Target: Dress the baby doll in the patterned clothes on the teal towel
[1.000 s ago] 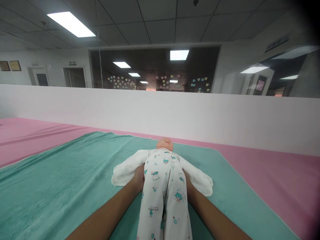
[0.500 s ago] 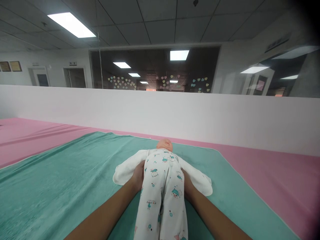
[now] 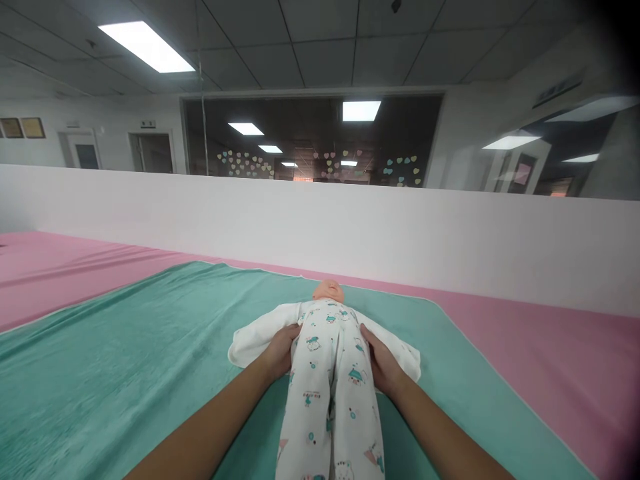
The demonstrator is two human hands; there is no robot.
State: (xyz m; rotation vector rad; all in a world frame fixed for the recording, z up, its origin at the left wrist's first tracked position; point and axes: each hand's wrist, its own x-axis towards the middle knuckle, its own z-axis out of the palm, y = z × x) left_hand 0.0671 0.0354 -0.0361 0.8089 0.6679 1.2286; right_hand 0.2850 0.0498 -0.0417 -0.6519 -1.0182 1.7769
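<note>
A baby doll (image 3: 329, 291) lies on its back on a green blanket (image 3: 150, 360), its head at the far end. It wears a white baby outfit (image 3: 320, 360) printed with small teal and pink figures, whose legs stretch toward me. Plain white sleeves (image 3: 263, 331) spread out to both sides. At the doll's left-hand edge in view, my left hand (image 3: 281, 350) grips the side of the outfit, thumb on top. Opposite it, my right hand (image 3: 383, 360) holds the other side, fingers partly hidden by the cloth and body.
Pink cloth (image 3: 560, 363) lies around and under the green blanket. Behind the doll a low white wall (image 3: 320, 227) runs across the whole view. Above it are a large window (image 3: 310, 140) with heart-shaped notes and ceiling lights.
Both hands have come up a little along the outfit's sides, and more of the thumbs and fingers shows. The legs of the outfit have shifted slightly right in view.
</note>
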